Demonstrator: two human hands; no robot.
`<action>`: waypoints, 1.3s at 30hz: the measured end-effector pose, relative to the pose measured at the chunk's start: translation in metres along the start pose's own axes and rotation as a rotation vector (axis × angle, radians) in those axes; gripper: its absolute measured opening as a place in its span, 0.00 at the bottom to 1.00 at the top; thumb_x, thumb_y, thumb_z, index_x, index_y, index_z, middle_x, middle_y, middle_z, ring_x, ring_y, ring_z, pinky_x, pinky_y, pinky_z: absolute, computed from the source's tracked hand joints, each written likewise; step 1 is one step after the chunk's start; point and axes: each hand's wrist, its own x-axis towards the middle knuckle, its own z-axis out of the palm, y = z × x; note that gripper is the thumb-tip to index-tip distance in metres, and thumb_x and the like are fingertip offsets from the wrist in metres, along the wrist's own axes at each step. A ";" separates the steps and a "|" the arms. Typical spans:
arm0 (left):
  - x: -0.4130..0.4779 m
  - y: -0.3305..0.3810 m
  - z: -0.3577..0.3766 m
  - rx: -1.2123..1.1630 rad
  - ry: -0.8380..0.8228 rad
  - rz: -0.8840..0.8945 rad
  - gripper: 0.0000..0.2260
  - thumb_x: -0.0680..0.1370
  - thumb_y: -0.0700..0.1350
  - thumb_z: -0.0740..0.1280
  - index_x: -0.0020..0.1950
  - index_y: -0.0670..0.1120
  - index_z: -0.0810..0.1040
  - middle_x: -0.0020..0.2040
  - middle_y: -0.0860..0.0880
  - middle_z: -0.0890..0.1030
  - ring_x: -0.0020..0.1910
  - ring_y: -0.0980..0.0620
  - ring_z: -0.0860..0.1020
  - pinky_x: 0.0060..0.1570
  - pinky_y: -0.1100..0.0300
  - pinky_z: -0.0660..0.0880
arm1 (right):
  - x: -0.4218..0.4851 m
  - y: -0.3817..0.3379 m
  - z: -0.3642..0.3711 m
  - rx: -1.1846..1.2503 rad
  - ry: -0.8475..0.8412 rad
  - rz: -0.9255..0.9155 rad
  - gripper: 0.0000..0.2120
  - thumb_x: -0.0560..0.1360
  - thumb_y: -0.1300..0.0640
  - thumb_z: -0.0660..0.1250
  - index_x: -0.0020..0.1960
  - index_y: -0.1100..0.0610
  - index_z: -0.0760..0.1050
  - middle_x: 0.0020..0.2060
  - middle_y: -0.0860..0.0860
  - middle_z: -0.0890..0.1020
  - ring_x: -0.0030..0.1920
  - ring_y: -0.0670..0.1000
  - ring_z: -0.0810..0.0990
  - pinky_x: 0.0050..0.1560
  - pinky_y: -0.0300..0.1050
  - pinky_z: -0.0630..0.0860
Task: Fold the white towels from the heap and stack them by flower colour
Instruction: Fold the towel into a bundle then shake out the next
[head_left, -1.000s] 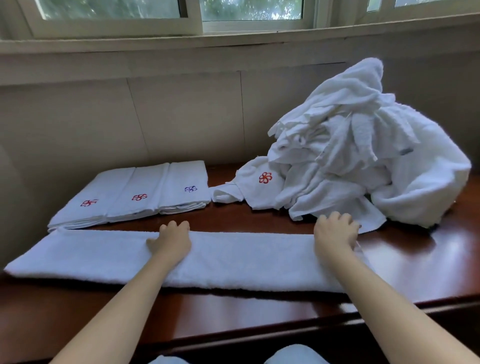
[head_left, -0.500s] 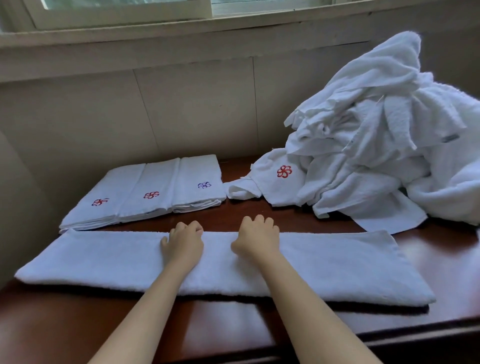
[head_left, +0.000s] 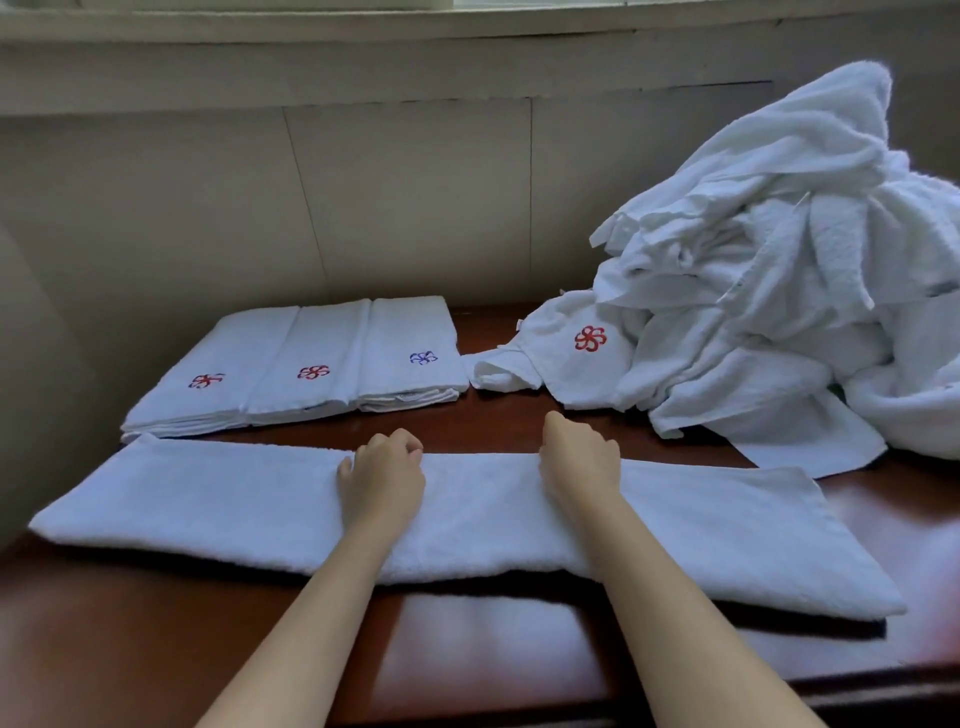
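My left hand (head_left: 382, 480) and right hand (head_left: 579, 462), fingers curled, grip the far edge of the long folded towel (head_left: 208, 499); behind it lie three folded stacks (head_left: 311, 358) and the heap (head_left: 769, 291).

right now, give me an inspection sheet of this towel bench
surface: dark red-brown wooden table, glossy, bare at the near edge
job's things: long folded towel lies flat along the front; three folded piles side by side at back left, flowers red and blue mixed, red, blue; unfolded heap at right, one red flower showing
clutter: nothing seen
hands: left hand and right hand rest near the long towel's middle, fingers curled at its far edge; cannot tell if they pinch it
cables: nothing seen
surroundings: pale panelled wall behind, window ledge above
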 end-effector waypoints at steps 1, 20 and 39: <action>-0.001 -0.001 -0.002 0.000 0.006 -0.027 0.09 0.81 0.50 0.59 0.57 0.51 0.76 0.57 0.49 0.77 0.57 0.47 0.73 0.58 0.53 0.67 | -0.003 -0.003 0.000 -0.042 0.035 0.008 0.05 0.78 0.63 0.59 0.46 0.54 0.67 0.55 0.53 0.77 0.58 0.57 0.73 0.55 0.48 0.64; -0.003 -0.165 -0.123 -1.399 0.259 -1.144 0.15 0.75 0.41 0.70 0.60 0.41 0.75 0.56 0.46 0.78 0.60 0.46 0.77 0.53 0.56 0.74 | -0.039 -0.069 0.045 0.045 -0.266 -0.585 0.30 0.80 0.38 0.45 0.78 0.50 0.49 0.78 0.46 0.49 0.77 0.52 0.45 0.75 0.53 0.43; -0.052 -0.006 -0.113 -0.181 -0.397 0.350 0.08 0.78 0.50 0.64 0.55 0.62 0.75 0.53 0.56 0.74 0.50 0.63 0.72 0.46 0.75 0.66 | -0.049 0.028 -0.035 1.136 -0.402 0.138 0.08 0.73 0.67 0.66 0.52 0.64 0.77 0.43 0.59 0.83 0.41 0.57 0.82 0.39 0.47 0.78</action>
